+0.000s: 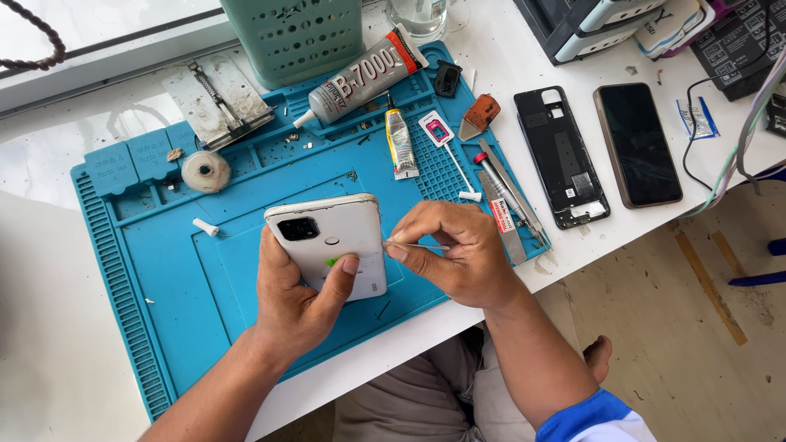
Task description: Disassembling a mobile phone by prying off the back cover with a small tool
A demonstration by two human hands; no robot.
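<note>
While the left hand [299, 299] clasps a white smartphone [329, 241] face down above the blue ribbed repair mat [164, 270], the right hand [454, 254] pinches a thin metal pry tool [413, 244] against its edge; the glossy back cover appears still seated, separation barely begun, with glue tubes [364, 78] and a stripped phone frame [562, 155] on the white counter [49, 344]

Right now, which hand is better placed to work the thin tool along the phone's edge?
Probably the right hand: its fingers already pinch the thin metal tool at the white phone's side. The left hand grips the phone.
</note>
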